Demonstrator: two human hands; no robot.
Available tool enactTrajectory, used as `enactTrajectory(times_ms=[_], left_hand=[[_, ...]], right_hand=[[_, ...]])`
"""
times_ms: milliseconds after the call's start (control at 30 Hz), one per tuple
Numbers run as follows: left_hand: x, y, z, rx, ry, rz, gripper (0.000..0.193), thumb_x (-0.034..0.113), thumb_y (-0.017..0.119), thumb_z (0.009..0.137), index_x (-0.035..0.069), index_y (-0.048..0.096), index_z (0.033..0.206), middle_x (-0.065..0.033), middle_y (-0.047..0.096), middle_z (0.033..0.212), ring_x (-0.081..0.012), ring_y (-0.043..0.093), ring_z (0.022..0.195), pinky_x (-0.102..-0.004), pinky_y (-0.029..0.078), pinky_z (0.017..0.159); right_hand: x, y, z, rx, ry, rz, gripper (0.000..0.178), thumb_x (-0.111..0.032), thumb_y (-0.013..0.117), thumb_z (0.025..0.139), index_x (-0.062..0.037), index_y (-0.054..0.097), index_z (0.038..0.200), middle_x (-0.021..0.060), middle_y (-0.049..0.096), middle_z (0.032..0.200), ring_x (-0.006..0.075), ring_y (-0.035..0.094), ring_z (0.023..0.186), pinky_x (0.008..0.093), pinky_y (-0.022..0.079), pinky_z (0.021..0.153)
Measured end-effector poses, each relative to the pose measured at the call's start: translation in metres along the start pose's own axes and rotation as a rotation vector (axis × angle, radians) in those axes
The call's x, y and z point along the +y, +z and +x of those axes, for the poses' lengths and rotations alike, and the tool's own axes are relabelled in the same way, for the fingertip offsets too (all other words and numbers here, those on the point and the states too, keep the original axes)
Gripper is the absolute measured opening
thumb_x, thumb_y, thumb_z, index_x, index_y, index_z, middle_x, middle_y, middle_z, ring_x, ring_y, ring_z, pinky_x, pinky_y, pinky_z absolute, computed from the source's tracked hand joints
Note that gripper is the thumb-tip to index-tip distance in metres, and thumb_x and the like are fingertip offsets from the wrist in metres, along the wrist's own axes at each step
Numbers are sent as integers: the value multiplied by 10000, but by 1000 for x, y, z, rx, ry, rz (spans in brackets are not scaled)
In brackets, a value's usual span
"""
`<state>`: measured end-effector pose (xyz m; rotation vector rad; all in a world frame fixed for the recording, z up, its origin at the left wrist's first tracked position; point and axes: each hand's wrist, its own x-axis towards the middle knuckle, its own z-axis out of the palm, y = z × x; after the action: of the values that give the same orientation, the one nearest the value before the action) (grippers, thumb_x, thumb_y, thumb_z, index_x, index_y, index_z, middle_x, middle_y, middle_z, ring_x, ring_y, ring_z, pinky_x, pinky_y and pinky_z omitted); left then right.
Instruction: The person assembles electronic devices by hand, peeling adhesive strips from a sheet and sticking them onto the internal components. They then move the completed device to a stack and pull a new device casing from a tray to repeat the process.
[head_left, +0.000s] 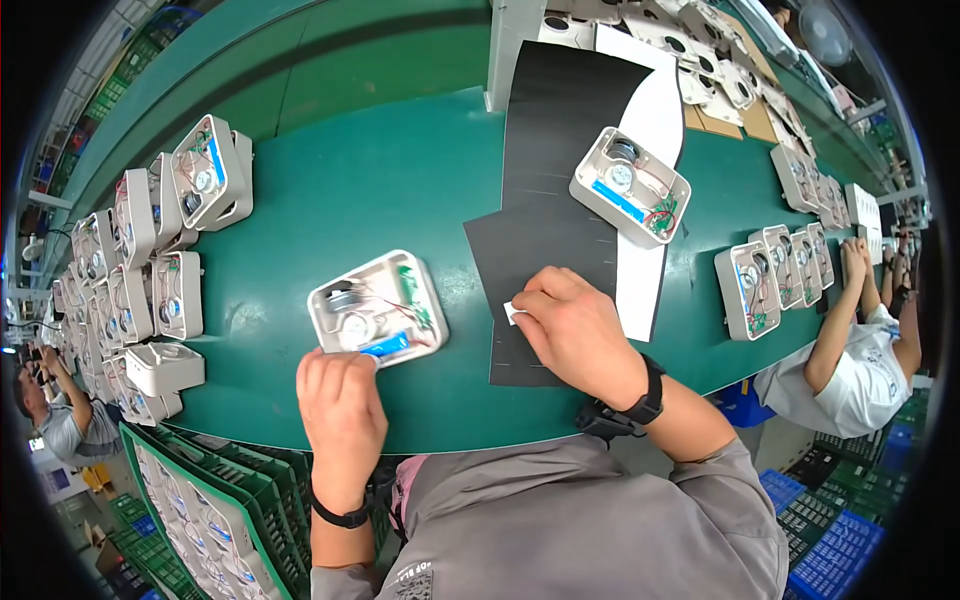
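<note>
My left hand (pixel 342 405) is closed with its fingertips at the near left corner of an open white plastic housing (pixel 436 312), which lies tilted on the bench. Inside that housing are a blue battery (pixel 388 345), a green circuit board (pixel 407 282), thin wires and round parts; my fingers hide its corner. My right hand (pixel 582 335) pinches a small white piece (pixel 512 313) between thumb and fingers, just over a black sheet (pixel 528 362). Beyond it, a second open housing (pixel 630 187) with a blue battery rests across the black and white sheets.
Stacked filled housings (pixel 180 290) line the green bench (pixel 270 300) at the left. More housings (pixel 750 290) stand at the right, near another person's hands (pixel 855 258). Loose white covers (pixel 705 65) are piled at the far right. Green crates (pixel 255 500) stand below the front edge.
</note>
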<state>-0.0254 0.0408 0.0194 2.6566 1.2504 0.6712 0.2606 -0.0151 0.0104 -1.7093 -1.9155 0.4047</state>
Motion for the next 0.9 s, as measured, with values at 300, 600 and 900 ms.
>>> enactTrajectory(times_ms=[300, 600, 900], left_hand=[[2, 1, 1, -31, 27, -58, 249, -59, 679, 818, 32, 621, 1042, -118, 674, 996, -334, 639, 968, -534, 501, 995], [69, 23, -3, 70, 243, -435, 314, -5, 715, 806, 28, 631, 1107, -115, 700, 1087, -291, 684, 956, -398, 543, 844], [78, 58, 5, -213, 249, -460, 450, 53, 799, 775, 12, 647, 1197, -136, 713, 1162, -302, 666, 1127, -400, 556, 874]], right_hand=[[9, 13, 4, 46, 26, -14, 62, -56, 759, 850, -38, 731, 903, 87, 622, 944, 264, 686, 834, 405, 571, 717], [9, 2, 22, -163, -240, -331, 56, -47, 665, 827, -20, 619, 846, 115, 559, 894, 262, 689, 750, 373, 578, 623], [19, 14, 24, -204, -107, -439, 93, -54, 689, 878, -29, 628, 943, 109, 596, 972, 275, 675, 736, 375, 568, 631]])
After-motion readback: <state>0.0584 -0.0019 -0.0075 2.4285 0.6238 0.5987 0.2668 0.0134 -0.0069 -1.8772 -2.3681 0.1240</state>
